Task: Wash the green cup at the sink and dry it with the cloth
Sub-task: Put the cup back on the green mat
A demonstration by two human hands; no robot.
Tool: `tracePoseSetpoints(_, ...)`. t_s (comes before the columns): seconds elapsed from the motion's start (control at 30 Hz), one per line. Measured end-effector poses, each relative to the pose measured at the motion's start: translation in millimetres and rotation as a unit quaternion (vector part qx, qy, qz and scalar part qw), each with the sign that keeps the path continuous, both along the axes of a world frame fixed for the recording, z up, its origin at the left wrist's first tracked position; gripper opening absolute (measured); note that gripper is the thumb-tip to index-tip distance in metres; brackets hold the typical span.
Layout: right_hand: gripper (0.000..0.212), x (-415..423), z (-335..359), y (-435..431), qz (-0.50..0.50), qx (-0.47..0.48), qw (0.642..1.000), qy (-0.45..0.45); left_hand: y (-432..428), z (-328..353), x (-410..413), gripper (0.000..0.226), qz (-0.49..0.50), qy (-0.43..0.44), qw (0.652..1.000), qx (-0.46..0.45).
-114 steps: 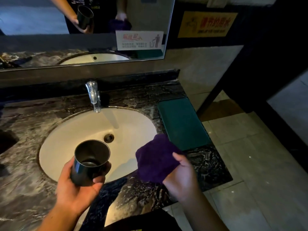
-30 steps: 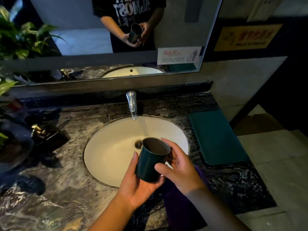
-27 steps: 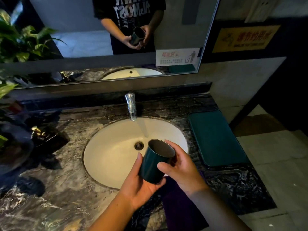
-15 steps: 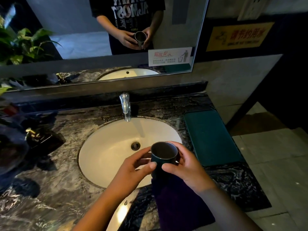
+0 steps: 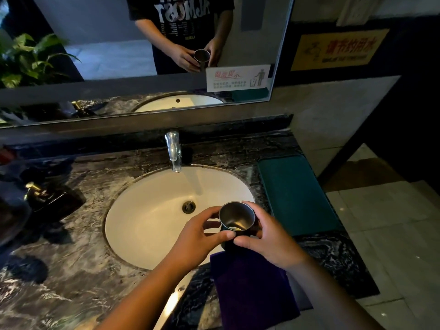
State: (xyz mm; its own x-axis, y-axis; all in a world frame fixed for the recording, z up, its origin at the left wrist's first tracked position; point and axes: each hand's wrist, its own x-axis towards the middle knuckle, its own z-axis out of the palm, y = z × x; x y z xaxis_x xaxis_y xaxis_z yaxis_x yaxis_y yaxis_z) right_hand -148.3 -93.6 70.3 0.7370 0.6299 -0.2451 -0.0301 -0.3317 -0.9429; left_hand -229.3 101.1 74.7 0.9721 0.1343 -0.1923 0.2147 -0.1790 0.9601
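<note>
Purple cloth (image 5: 252, 289) now lies flat, lower centre; cup (image 5: 237, 216) turned upright at its far edge, left hand (image 5: 197, 236) and right hand (image 5: 269, 236) both gripping it, so drying looks next

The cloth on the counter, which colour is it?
Dark purple; the cloth shows best in the head view.

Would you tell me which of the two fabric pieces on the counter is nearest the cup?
The purple cloth, right below the cup; the teal mat lies apart, right of the basin.

Both hands (image 5: 202, 236) gripping green cup (image 5: 237, 217), above sink (image 5: 147, 210) edge, purple cloth (image 5: 250, 287) below
</note>
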Motion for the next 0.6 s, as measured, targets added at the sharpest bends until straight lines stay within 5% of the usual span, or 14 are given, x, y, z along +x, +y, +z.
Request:
tracePoseSetpoints(0.3, 0.066, 61.5, -29.7, -64.1, -0.084, -0.062, 0.994, -0.021, -62.6, -27.2, 87.7, 0.061, -0.089, 0.013, 0.981, 0.173)
tracePoseSetpoints(0.6, 0.063, 144.9, -52.9, -105.8, -0.111, -0.119, 0.985, -0.057, -109.4, -55.4, 179.2, 0.059, -0.11, 0.01, 0.964, 0.243)
